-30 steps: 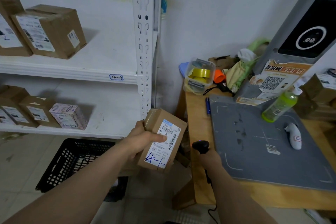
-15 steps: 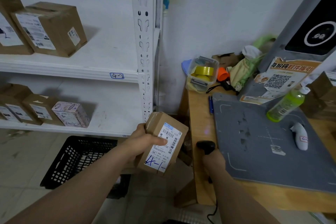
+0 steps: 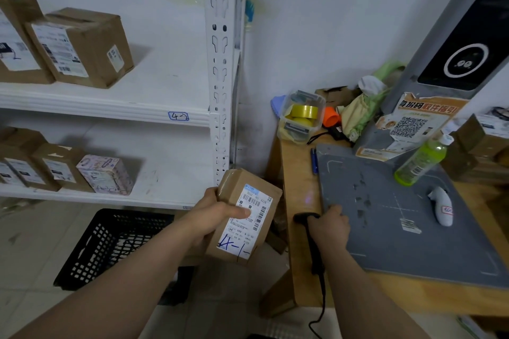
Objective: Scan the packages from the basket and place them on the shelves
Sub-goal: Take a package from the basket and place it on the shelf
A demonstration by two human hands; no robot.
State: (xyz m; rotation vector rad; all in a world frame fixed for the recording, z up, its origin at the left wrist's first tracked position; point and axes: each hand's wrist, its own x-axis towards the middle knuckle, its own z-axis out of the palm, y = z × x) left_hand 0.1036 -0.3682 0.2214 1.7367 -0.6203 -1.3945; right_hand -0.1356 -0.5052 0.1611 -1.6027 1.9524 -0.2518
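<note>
Right hand (image 3: 329, 228), clasping scanner (image 3: 302, 218), is shifting onto the table (image 3: 300, 173); left hand (image 3: 212, 217), nearer upper-left shelves (image 3: 110, 110), is gripping the package (image 3: 249, 234).

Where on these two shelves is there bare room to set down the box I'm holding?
Upper shelf: bare board between the big brown box and the white post. Lower shelf: bare between the patterned box and the same post. Both left ends are crowded with other boxes.
</note>
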